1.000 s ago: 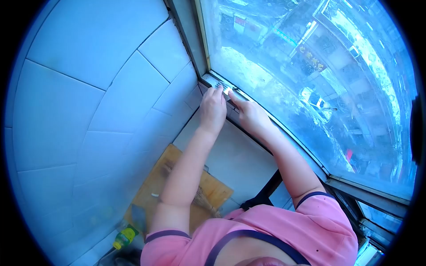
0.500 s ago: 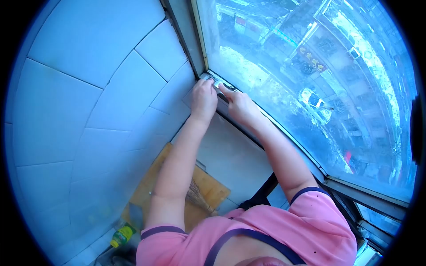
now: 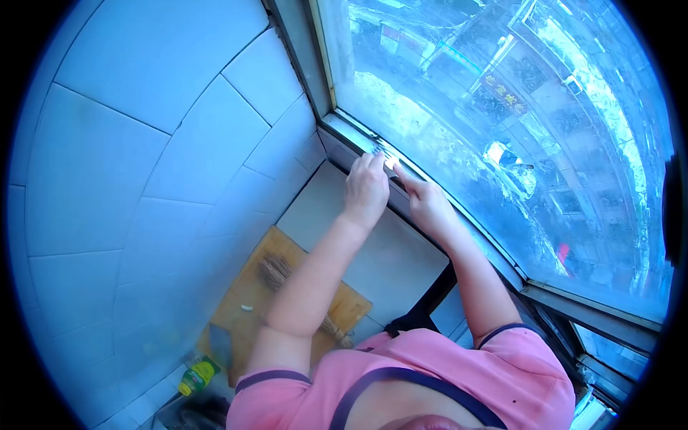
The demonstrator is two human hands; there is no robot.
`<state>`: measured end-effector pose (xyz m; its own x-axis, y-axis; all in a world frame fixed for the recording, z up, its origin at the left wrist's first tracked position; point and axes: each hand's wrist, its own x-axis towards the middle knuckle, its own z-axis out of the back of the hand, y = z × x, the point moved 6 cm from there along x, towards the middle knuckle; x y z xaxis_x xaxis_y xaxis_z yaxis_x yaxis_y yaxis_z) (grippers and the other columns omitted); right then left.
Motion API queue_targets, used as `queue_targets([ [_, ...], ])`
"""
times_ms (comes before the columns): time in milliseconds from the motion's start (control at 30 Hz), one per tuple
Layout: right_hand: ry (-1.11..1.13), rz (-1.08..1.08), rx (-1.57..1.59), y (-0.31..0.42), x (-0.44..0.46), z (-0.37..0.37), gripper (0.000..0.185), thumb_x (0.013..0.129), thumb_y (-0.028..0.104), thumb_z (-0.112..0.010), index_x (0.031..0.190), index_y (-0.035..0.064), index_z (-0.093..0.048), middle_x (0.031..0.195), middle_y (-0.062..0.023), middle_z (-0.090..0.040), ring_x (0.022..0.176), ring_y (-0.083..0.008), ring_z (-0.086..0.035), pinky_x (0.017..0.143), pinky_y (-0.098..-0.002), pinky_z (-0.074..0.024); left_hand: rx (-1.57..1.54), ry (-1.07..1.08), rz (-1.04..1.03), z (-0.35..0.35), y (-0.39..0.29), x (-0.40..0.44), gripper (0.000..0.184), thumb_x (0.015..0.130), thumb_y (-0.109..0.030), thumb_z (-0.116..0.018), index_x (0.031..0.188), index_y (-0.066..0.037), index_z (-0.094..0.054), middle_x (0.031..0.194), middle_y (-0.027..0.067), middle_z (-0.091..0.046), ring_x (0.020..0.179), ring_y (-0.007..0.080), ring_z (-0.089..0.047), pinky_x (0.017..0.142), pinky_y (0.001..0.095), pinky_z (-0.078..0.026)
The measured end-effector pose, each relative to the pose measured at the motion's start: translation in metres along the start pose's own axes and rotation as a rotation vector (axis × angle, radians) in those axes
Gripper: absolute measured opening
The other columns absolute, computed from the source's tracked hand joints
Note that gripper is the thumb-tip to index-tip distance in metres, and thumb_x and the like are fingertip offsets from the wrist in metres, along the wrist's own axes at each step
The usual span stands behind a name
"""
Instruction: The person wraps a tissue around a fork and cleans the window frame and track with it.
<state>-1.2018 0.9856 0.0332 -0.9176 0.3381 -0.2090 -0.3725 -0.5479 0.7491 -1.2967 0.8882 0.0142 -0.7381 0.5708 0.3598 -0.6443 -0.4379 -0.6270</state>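
Both hands are at the lower track of the window frame, close together. My left hand has its fingers bent and pressed together over the inner edge of the track. Just right of it, my right hand is curled, with the index finger reaching toward the left fingertips. Between the fingertips lies a small, bright, flat-looking piece; its kind is too small to tell. Dark streaks show in the track beside it. Fingers hide most of what they grip.
A tiled wall rises on the left, and the window glass slants along the right. Below are a wooden board with a bundle of dry bristles, a green-yellow bottle and a white surface.
Both hands have slid along the window track, away from the corner, toward the right and nearer to me. The small piece between the fingertips has moved with them.
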Motion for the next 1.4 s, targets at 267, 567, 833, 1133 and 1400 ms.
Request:
queue_targets([
  [267, -0.143, 0.210, 0.064, 0.007, 0.049, -0.032, 0.052, 0.081, -0.001, -0.040, 0.131, 0.0073, -0.052, 0.094, -0.0318, -0.061, 0.091, -0.0443, -0.060, 0.083, -0.0469, -0.0456, 0.113, 0.004, 0.039, 0.013, 0.037, 0.034, 0.022, 0.082, -0.001, -0.055, 0.102, 0.003, -0.063, 0.090, 0.0175, -0.059, 0.091, 0.0355, -0.058, 0.080, 0.0428, -0.048],
  [567, -0.144, 0.220, 0.122, -0.007, 0.035, -0.025, 0.050, 0.082, -0.001, -0.042, 0.129, 0.0076, -0.055, 0.097, -0.0316, -0.061, 0.093, -0.0433, -0.061, 0.085, -0.0437, -0.0464, 0.101, -0.038, 0.021, 0.011, 0.013, 0.019, 0.020, 0.082, -0.001, -0.055, 0.099, 0.004, -0.064, 0.090, 0.0185, -0.060, 0.088, 0.0361, -0.058, 0.079, 0.0427, -0.048],
  [833, -0.110, 0.187, 0.205, 0.005, 0.047, -0.025, 0.050, 0.083, -0.001, -0.041, 0.131, 0.0073, -0.053, 0.103, -0.0303, -0.061, 0.097, -0.0412, -0.062, 0.089, -0.0401, -0.0459, 0.147, -0.015, 0.024, 0.008, 0.028, 0.024, 0.020, 0.081, -0.002, -0.055, 0.098, 0.003, -0.065, 0.092, 0.0189, -0.061, 0.087, 0.0363, -0.059, 0.079, 0.0426, -0.048],
  [1133, 0.032, 0.029, 0.140, 0.015, 0.043, -0.017, 0.047, 0.084, -0.002, -0.040, 0.129, 0.0043, -0.053, 0.107, -0.0312, -0.059, 0.102, -0.0380, -0.062, 0.090, -0.0345, -0.0450, 0.091, -0.073, 0.036, 0.013, 0.028, 0.026, 0.019, 0.079, 0.001, -0.056, 0.096, 0.004, -0.064, 0.091, 0.0195, -0.061, 0.087, 0.0367, -0.060, 0.079, 0.0431, -0.048],
  [1400, -0.009, 0.025, 0.166, 0.006, 0.038, -0.017, 0.044, 0.087, -0.001, -0.041, 0.128, 0.0043, -0.054, 0.110, -0.0305, -0.059, 0.106, -0.0377, -0.061, 0.092, -0.0347, -0.0443, 0.084, -0.050, 0.051, 0.012, 0.025, 0.025, 0.020, 0.079, 0.000, -0.057, 0.097, 0.003, -0.064, 0.092, 0.0187, -0.062, 0.088, 0.0367, -0.060, 0.079, 0.0428, -0.049],
])
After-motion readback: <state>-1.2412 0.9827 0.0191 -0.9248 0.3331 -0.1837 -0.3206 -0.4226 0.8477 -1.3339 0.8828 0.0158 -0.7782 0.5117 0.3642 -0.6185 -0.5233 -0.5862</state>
